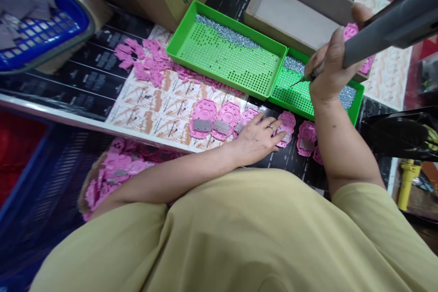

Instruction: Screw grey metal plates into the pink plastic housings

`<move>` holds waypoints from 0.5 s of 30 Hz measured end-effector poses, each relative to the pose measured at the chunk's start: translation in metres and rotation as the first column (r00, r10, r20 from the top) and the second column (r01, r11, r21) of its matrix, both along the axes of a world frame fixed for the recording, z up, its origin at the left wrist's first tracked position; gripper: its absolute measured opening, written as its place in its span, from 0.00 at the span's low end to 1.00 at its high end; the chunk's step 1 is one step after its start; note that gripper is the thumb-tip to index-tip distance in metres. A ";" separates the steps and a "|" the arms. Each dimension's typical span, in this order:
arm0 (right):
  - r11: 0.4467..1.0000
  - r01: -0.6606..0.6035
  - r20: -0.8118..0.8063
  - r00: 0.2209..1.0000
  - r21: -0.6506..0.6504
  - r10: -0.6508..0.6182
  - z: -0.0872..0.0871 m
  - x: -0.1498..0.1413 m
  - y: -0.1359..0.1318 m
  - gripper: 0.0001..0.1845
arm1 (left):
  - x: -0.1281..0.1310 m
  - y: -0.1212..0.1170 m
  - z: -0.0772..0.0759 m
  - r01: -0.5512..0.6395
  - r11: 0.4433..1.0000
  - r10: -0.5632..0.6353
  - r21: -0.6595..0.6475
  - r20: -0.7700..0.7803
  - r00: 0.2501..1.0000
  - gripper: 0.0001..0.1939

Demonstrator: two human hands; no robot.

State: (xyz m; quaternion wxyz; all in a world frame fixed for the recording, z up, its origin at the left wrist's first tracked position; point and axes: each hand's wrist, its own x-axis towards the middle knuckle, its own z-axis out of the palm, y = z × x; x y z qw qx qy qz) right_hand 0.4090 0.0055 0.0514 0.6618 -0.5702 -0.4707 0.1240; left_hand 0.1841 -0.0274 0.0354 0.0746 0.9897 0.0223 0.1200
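My left hand (259, 139) lies over a row of pink plastic plates, its fingers spread and touching them. Grey rectangular pieces sit on several plates, such as the leftmost plate (204, 112) and the one beside it (226, 114). Just right of my fingertips is another pink plate (287, 123). My right hand (326, 70) is closed around a grey power screwdriver (379, 34). Its thin bit points down and left above the small green tray (278, 96), which holds small silvery screws. My right forearm partly covers the plates at the row's right end.
A larger green tray (222, 66) with screws stands behind the row. Loose pink pieces (150, 61) are heaped left of it. An open cardboard box (297, 13) stands behind, a blue basket (65, 39) at upper left. More pink parts (119, 164) fill a container below the table edge.
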 end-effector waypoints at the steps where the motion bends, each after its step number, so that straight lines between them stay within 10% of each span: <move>1: 0.991 0.095 -0.001 0.995 0.093 -0.096 0.000 -0.006 0.002 0.35 | -0.001 0.000 -0.002 -0.001 1.000 0.001 0.008 0.007 1.000 0.21; 15: 0.897 0.249 0.026 0.960 0.364 -0.277 0.025 -0.033 0.002 0.27 | 0.000 -0.005 -0.013 -0.013 0.993 0.007 0.119 0.048 0.999 0.17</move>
